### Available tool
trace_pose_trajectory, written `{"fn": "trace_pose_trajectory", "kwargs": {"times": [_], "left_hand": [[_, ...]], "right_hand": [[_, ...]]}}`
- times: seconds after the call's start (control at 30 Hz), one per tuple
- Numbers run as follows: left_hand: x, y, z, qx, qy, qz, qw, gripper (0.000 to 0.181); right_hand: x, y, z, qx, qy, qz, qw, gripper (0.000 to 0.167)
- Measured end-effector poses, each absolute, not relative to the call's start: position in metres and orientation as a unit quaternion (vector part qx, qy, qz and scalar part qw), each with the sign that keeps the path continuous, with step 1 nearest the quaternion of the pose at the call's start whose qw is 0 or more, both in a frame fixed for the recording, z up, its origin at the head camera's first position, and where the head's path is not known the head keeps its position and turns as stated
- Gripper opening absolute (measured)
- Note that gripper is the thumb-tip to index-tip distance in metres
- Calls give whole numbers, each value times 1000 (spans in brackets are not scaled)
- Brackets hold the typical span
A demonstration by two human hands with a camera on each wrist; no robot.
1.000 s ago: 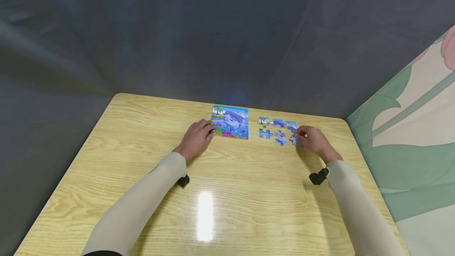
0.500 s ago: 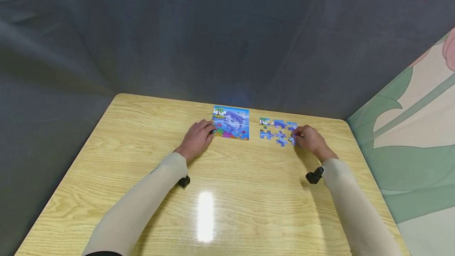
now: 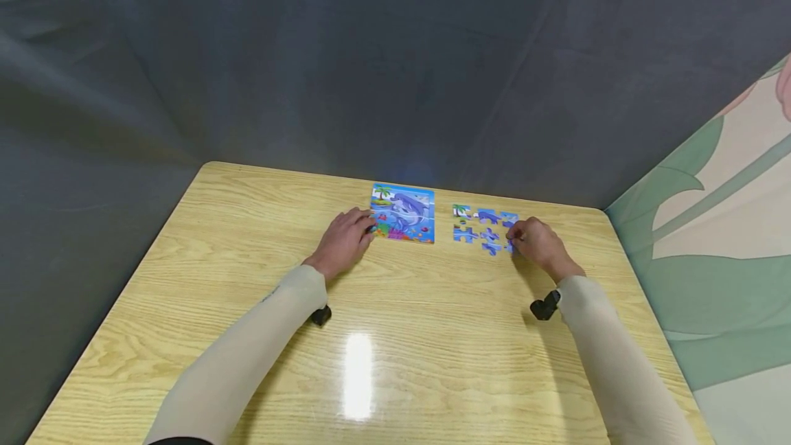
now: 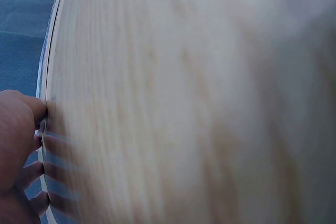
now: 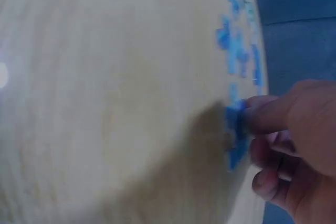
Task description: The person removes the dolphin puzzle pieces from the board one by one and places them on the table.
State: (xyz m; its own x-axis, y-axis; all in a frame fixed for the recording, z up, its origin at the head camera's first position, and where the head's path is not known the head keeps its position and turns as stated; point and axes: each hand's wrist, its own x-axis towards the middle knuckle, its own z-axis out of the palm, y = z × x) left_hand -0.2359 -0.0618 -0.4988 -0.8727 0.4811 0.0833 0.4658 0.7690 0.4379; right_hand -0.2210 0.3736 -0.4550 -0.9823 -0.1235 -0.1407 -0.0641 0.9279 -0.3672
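Note:
A square dolphin picture (image 3: 404, 215) lies near the table's far edge. Against its left side rests my left hand (image 3: 342, 239), fingers relaxed; in the left wrist view the fingertips of that hand (image 4: 16, 145) touch down along the edge. To the right lie several loose jigsaw pieces (image 3: 463, 234) in rough rows, blue with bits of dolphin and palm. At their right end my right hand (image 3: 540, 242) pinches a blue piece (image 5: 235, 124) between thumb and finger, low at the table; the fingers of the hand (image 5: 304, 135) partly cover it.
The light wooden table (image 3: 420, 321) stands against a dark cloth (image 3: 371, 74) at the back and left. On the right is a wall hanging (image 3: 723, 287) with green leaves and pink shapes. Small black devices (image 3: 544, 305) are on both wrists.
My right hand has moved slightly left, closer to the loose pieces, and the piece at its fingers has shifted with it. The left hand has stayed beside the picture.

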Motion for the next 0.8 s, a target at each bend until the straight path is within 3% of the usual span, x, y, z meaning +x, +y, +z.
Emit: {"fn": "trace_pose_trajectory", "kwargs": {"times": [0.43,0.8], "left_hand": [[-237,-61,-502,255,939,230,7,44],[-236,-64,-502,237,938,251,26,41]], "right_hand": [[-215,366,-462,-15,980,-193,52,18],[-227,298,-441,-91,971,-220,23,21]]}}
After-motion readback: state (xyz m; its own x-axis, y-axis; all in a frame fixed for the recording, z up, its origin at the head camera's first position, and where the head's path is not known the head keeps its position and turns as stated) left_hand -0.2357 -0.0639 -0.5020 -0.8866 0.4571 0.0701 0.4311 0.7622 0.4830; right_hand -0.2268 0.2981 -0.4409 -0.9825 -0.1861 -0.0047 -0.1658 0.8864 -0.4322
